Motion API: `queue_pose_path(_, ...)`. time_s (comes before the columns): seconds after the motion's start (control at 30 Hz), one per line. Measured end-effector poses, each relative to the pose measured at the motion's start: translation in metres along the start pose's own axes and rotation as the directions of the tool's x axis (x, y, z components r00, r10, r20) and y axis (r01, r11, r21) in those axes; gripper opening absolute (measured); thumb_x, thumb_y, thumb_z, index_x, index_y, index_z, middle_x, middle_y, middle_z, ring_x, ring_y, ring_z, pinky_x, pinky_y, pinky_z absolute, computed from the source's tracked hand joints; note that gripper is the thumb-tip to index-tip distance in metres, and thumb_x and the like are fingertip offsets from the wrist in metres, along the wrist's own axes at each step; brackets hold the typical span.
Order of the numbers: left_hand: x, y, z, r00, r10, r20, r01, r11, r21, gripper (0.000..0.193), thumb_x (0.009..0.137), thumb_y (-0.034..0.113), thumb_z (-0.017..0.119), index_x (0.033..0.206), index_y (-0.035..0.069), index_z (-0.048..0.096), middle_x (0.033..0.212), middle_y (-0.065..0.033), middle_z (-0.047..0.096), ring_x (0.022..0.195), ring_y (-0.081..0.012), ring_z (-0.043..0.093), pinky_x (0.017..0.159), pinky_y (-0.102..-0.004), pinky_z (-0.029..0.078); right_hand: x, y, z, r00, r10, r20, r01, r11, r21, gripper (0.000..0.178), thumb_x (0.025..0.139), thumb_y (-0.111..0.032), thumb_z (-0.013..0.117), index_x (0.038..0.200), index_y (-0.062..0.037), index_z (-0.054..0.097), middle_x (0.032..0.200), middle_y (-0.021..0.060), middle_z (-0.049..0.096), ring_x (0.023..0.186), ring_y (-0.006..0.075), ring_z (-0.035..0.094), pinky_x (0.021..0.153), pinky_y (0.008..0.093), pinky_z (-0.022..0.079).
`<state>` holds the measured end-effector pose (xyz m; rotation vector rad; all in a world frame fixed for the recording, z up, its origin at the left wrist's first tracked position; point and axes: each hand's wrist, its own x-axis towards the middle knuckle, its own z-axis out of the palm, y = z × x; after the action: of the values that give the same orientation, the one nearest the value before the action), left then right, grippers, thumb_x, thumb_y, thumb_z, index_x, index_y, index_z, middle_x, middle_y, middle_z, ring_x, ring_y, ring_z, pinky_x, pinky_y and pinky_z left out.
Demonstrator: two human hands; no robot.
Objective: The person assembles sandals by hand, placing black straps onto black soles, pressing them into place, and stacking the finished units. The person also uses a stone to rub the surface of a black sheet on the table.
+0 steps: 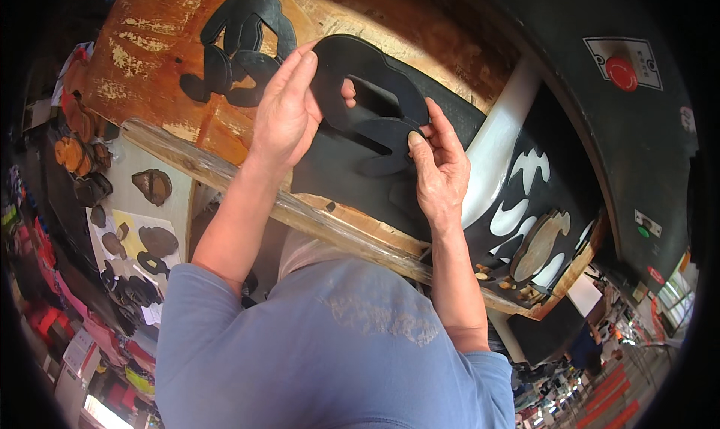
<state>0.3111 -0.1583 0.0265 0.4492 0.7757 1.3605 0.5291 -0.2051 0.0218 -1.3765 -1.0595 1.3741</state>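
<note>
Here, my left fingers (302,73) are gripping the curved black cutout (379,65) at its left edge, my right fingers (442,125) are pinching its right, and it's hovering over the black surface (330,170); other black pieces (238,16) are lying left on the brown tabletop (142,61).

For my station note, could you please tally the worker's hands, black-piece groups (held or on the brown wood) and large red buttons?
Hands: 2 (left hand, right hand)
Black-piece groups: 2 (held group, group on the brown wood)
Large red buttons: 1 (round button)
Total: 5
</note>
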Motion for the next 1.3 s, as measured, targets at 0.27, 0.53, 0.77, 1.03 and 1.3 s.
queue_pose_path(0.27,-0.004,-0.005,0.000,1.000,0.000,-0.024,0.006,0.973,0.229,0.033,0.114,0.025,0.043,0.131,0.000,0.054,0.110,-0.0132,0.070,0.094,-0.0212,0.070,0.085,-0.0389,0.060,0.010,-0.005,-0.006,1.000,0.016,0.003,-0.016,0.989,-0.150,0.050,0.097,-0.003,0.066,0.147,-0.0029,0.058,0.100,-0.0020,0.056,0.080,0.0031,0.053,0.075,0.0184,0.047)
queue_pose_path(0.53,-0.003,-0.011,0.003,0.996,-0.005,-0.090,0.038,0.928,0.370,0.037,0.114,0.027,0.045,0.135,-0.001,0.055,0.109,-0.0115,0.072,0.092,-0.0180,0.073,0.082,-0.0346,0.063,0.027,-0.023,-0.003,0.988,0.145,-0.046,-0.152,0.950,-0.274,0.036,0.098,-0.024,0.074,0.119,0.0028,0.063,0.068,-0.0042,0.051,0.062,0.0035,0.045,0.056,0.0219,0.037)
queue_pose_path(0.77,-0.004,-0.010,0.009,0.995,0.031,-0.090,0.015,0.885,0.465,0.045,0.113,0.029,0.047,0.146,-0.002,0.050,0.109,-0.0115,0.072,0.087,-0.0162,0.073,0.078,-0.0318,0.064,0.030,-0.032,0.005,0.983,-0.183,0.022,0.133,0.619,-0.774,0.037,0.088,-0.026,0.082,0.109,0.0011,0.071,0.085,0.0119,0.066,0.061,0.0243,0.062,0.062,0.0362,0.053)
queue_pose_path(1.03,-0.004,-0.010,0.009,0.999,-0.001,-0.037,0.016,0.906,0.424,0.042,0.113,0.026,0.047,0.143,-0.003,0.054,0.108,-0.0118,0.073,0.089,-0.0163,0.073,0.081,-0.0315,0.063,0.058,-0.023,0.017,0.838,-0.468,0.280,0.515,0.509,-0.690,0.037,0.079,-0.012,0.084,0.114,-0.0024,0.073,0.100,0.0136,0.069,0.093,0.0333,0.067,0.080,0.0426,0.056)
queue_pose_path(1.3,-0.007,-0.004,0.000,0.991,-0.098,0.097,0.056,0.929,0.367,0.041,0.113,0.025,0.046,0.140,-0.006,0.057,0.115,-0.0142,0.074,0.104,-0.0173,0.071,0.092,-0.0325,0.060,0.061,-0.011,0.013,0.838,-0.500,0.219,0.500,0.540,-0.677,0.036,0.082,-0.014,0.087,0.114,-0.0018,0.075,0.103,0.0132,0.071,0.092,0.0278,0.071,0.077,0.0348,0.057)
